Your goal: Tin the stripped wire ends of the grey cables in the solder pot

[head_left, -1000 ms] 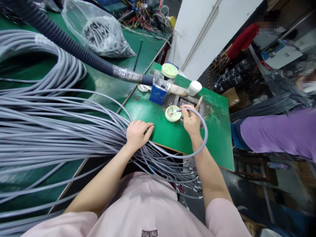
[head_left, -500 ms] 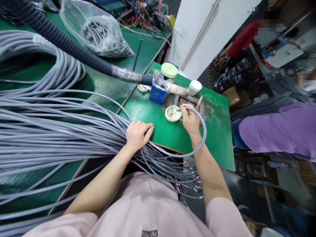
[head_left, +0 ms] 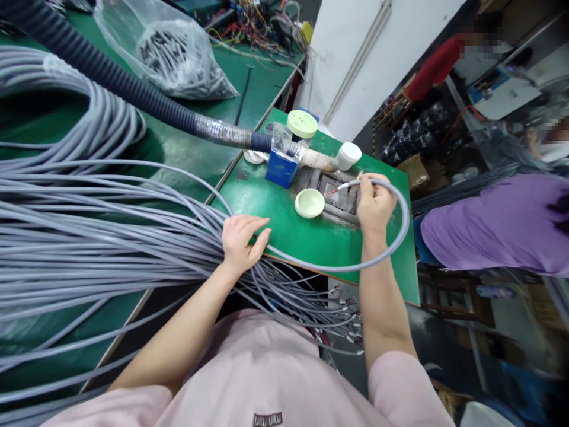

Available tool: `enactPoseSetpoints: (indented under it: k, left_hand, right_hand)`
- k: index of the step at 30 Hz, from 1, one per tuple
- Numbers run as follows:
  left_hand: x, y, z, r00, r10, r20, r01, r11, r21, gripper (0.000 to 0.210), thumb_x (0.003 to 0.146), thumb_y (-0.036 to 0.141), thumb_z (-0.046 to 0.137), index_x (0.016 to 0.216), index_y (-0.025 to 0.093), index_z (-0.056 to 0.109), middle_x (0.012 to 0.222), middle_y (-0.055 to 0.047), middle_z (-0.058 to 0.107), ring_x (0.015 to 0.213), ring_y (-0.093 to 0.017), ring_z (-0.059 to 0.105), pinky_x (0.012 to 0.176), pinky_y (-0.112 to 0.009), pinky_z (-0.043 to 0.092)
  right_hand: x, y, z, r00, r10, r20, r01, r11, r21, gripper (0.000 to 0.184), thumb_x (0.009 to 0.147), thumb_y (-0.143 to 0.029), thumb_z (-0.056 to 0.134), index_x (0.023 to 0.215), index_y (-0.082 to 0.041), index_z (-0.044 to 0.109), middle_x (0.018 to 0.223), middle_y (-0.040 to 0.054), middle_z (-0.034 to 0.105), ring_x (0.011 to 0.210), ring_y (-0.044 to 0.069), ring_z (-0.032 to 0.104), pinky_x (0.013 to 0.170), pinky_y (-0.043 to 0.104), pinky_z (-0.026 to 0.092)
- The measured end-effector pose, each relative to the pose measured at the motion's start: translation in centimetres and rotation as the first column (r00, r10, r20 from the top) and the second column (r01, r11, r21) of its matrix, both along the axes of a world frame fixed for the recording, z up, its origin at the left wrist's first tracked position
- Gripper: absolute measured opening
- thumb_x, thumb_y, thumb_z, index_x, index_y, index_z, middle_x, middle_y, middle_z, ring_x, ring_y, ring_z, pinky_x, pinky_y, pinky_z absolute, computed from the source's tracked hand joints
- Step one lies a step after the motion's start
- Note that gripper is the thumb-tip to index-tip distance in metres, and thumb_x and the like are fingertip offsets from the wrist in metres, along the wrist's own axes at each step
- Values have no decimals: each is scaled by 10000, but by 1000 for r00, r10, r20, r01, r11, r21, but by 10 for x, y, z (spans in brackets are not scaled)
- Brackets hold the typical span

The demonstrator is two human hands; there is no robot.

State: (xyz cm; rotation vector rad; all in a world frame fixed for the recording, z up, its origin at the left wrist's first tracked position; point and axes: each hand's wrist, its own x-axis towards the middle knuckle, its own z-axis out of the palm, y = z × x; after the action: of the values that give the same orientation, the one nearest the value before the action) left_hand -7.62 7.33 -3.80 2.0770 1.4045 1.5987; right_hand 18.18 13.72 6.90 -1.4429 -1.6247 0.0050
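My right hand (head_left: 377, 204) is closed around a grey cable (head_left: 402, 228) close to its stripped end. The bare coloured wire tips point left, over a square metal-framed pot (head_left: 349, 216) set in the green tabletop. From my right hand the cable loops down and back toward my left hand (head_left: 242, 240). That hand rests on the bundle of grey cables (head_left: 178, 237) at the table edge, thumb and forefinger apart; its other fingers are partly hidden. A small pale-green bowl (head_left: 310, 203) sits just left of the metal pot.
A black corrugated hose (head_left: 146, 98) ends in a nozzle by a blue box (head_left: 281, 168). Behind the pot stand a white cup (head_left: 349, 156) and a green-lidded jar (head_left: 302, 124). Coiled cable (head_left: 115, 115) and a plastic bag (head_left: 178, 65) lie left. A person in purple (head_left: 493, 225) is at right.
My right hand has moved right and slightly away with the cable, taking the wire tips from the pale-green bowl to over the metal pot. My left thumb and forefinger have spread wider.
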Motion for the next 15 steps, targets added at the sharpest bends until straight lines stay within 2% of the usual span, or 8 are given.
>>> enactPoseSetpoints:
  k: [5, 15]
  left_hand:
    - [-1, -1, -3, 999, 37, 15, -37, 999, 0, 182, 842, 290, 596, 985, 207, 672, 895, -71, 711, 891, -217, 636, 858, -392, 436]
    - [-1, -2, -3, 999, 32, -18, -32, 999, -30, 177, 858, 308, 575, 972, 213, 671, 879, -65, 712, 878, -215, 637, 855, -393, 425]
  right_hand:
    - [29, 15, -2, 992, -116, 39, 117, 993, -11, 263, 919, -395, 461, 832, -183, 590, 851, 64, 655, 814, 204, 635, 821, 364, 512]
    - [53, 45, -31, 973, -223, 58, 227, 971, -79, 306, 885, -434, 455, 780, -181, 590, 762, 47, 649, 742, 176, 608, 755, 308, 480]
